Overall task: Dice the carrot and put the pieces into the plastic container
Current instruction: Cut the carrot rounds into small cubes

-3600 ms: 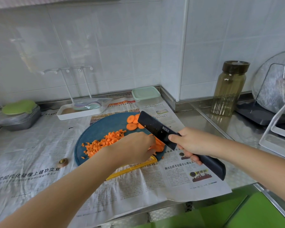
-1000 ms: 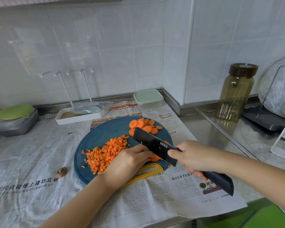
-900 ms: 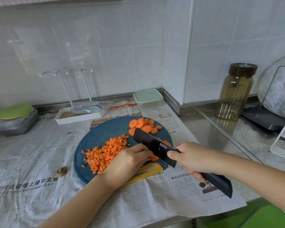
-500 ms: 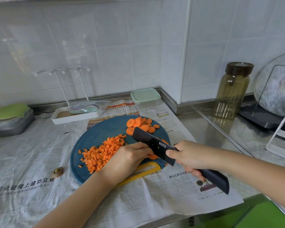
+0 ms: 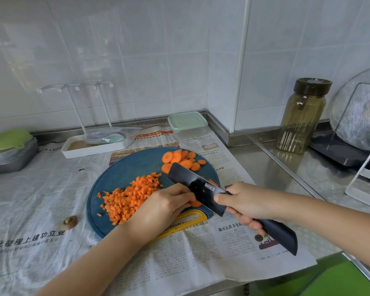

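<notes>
A round blue cutting board [image 5: 124, 174] with a yellow handle lies on newspaper. A heap of diced carrot [image 5: 129, 196] covers its left middle, and several carrot slices [image 5: 181, 159] lie at its far right. My left hand [image 5: 165, 205] holds down carrot slices [image 5: 195, 203] near the board's front edge, fingers curled over them. My right hand [image 5: 244, 202] grips the black knife [image 5: 198, 188], whose blade stands against my left fingers over those slices. The plastic container [image 5: 187, 122] with its pale green lid on stands behind the board.
Newspaper [image 5: 30, 189] covers the counter. A white tray [image 5: 94, 144] with a rack stands behind the board, grey trays with a green lid [image 5: 8, 148] at far left. A carrot end [image 5: 68, 221] lies left of the board. A brown jar [image 5: 303, 116] and a lid rack [image 5: 361, 124] stand at right.
The knife has kept chopping at the same spot beside my left hand, rising and falling slightly. The diced heap has grown since the oldest frame.
</notes>
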`<state>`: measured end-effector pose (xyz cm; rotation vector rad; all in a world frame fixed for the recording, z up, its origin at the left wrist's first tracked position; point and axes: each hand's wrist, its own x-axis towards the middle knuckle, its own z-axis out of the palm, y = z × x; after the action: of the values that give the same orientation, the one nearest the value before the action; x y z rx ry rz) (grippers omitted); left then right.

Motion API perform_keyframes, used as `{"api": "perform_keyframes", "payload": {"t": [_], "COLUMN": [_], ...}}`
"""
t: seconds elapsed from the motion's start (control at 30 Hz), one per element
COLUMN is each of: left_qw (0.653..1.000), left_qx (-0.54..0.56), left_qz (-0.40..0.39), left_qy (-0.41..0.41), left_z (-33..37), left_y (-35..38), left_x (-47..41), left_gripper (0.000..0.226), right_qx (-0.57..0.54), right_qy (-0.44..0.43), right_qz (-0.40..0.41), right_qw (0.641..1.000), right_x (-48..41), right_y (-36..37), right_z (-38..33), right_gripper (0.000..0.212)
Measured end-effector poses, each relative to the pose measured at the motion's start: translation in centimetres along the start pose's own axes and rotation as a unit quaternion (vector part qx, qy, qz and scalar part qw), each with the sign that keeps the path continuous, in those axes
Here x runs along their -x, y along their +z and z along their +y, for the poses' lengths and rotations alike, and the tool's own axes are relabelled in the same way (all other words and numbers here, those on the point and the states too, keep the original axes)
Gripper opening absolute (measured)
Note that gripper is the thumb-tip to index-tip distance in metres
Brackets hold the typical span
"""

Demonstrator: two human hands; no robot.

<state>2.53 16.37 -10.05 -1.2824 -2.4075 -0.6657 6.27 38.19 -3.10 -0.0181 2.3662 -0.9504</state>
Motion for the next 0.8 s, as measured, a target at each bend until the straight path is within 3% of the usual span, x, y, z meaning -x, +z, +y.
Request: {"api": "perform_keyframes", "payload": {"t": [0.47,0.8], "left_qw": [1.000,0.999], "left_qx": [-0.008,-0.023], "left_qz": [0.024,0.035], "left_qy": [0.005,-0.025], "left_z": [-0.1,0.1], "left_y": [0.2,0.1], "left_x": [0.1,0.4], "left_gripper": [0.027,0.020], "right_qx": [0.008,0.173], "right_qy": [0.017,-0.031], "right_qz": [-0.001,0.098], "right_qw": [1.000,0.980], "right_x": [-1.7,-1.3], "right_y": [1.4,2.6], "right_z": [-1.1,-2.0], "right_gripper": [0.037,0.034]}}
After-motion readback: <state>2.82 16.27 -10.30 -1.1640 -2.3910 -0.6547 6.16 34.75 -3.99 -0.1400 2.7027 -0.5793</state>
